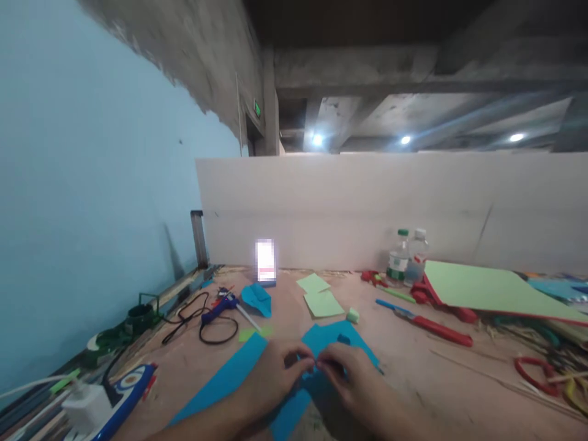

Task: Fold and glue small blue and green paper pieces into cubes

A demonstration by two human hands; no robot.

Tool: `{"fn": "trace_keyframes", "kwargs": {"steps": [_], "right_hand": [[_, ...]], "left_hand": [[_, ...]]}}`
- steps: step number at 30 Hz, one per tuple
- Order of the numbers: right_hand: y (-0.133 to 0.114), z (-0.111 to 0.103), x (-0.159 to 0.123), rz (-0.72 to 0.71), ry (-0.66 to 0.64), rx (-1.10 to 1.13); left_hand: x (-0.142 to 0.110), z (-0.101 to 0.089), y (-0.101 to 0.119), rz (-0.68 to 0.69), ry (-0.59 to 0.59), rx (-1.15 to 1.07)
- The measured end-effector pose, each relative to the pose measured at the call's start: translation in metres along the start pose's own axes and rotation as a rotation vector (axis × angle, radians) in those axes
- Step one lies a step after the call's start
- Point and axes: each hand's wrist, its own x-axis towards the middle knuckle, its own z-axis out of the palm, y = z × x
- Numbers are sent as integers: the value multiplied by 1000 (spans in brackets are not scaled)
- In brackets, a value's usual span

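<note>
At lower centre, the left hand (275, 375) and right hand (351, 373) pinched blue paper (321, 343), fingertips closed together, apparently mid-fold; pressing the crease flat seemed next.

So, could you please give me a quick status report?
Left hand and right hand pinching folded blue paper sheet. Small green foam block beyond, apart.

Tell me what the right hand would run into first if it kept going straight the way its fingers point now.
The right hand points leftward toward the left hand; their fingertips nearly meet over the blue paper. It would probably meet the left hand's fingers first, though whether a gap remains is unclear.
</note>
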Motion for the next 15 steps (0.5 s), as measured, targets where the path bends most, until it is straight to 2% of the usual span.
{"fn": "trace_keyframes", "kwargs": {"steps": [2, 7, 15], "right_hand": [[3, 3, 1, 11, -26, 2], [1, 7, 1, 85, 4, 75], [-9, 1, 2, 154, -14, 92]], "left_hand": [[0, 2, -1, 9, 12, 21], [-3, 2, -2, 28, 27, 94], [-5, 2, 0, 82, 49, 176]]}}
